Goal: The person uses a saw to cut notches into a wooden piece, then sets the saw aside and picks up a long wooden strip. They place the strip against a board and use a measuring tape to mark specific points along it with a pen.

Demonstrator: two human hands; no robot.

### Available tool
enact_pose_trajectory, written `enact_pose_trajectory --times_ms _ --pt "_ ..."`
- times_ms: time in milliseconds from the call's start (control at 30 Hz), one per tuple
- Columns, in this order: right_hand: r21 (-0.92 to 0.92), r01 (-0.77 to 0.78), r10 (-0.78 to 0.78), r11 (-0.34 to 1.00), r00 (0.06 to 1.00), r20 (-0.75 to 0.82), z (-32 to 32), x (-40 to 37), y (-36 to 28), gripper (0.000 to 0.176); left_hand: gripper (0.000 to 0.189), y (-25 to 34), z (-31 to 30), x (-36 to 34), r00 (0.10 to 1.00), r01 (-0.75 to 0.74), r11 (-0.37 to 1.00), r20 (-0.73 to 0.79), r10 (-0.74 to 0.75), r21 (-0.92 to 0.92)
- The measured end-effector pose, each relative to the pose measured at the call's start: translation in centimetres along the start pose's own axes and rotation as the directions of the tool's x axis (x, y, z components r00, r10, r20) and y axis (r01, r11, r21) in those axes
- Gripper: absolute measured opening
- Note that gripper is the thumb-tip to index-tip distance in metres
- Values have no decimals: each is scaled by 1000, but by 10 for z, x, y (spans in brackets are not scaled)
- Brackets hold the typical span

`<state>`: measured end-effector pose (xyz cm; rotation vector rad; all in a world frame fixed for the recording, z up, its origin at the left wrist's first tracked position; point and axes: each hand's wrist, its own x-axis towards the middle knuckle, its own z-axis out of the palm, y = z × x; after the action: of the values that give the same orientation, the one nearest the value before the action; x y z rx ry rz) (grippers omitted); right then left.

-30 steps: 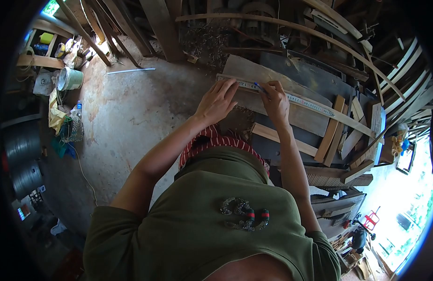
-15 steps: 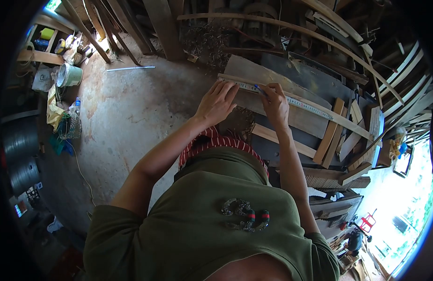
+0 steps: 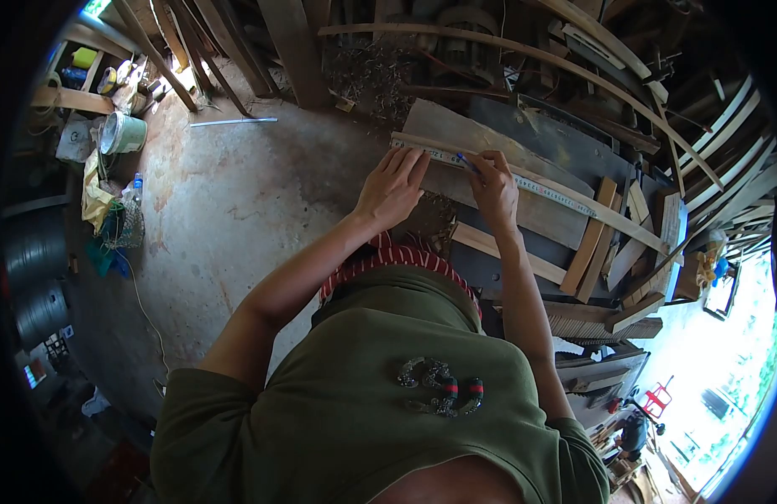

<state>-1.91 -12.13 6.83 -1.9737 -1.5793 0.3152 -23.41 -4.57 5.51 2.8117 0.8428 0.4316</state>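
Two hands work on one grey board that lies slantwise across a dark bench top. A single long ruler with printed marks lies on the board, running from its near-left end down to the right. The left hand rests flat with its fingers stretched out and slightly spread, gripping nothing, the fingertips pressing on the ruler's left end. The right hand is just beside it, its fingers pinched closed around one blue pen, whose tip seems to meet the ruler's edge, though this is too small to be sure.

One pale batten lies below the board, and several wooden offcuts are stacked to the right. On the concrete floor to the left stand one white bucket, one plastic bottle and two dark drums, which are cut off by the lens edge. The person's green shirt hides the bench's near side.
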Motion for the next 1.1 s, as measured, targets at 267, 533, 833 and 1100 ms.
enact_pose_trajectory --times_ms 267,533,833,1100 --pt "7 0 0 1000 1000 5 0 1 2 34 66 3 -3 0 1000 -3 1000 -31 3 -1" --pt "23 -16 16 1000 1000 18 -1 0 4 33 66 6 -1 1 1000 10 1000 -23 -10 -9" --pt "3 26 -26 1000 1000 5 -2 1 2 34 70 9 0 -2 999 43 999 8 -43 -1" --pt "9 6 -6 1000 1000 26 -2 1 2 33 69 8 5 -4 999 51 999 -6 -51 1"
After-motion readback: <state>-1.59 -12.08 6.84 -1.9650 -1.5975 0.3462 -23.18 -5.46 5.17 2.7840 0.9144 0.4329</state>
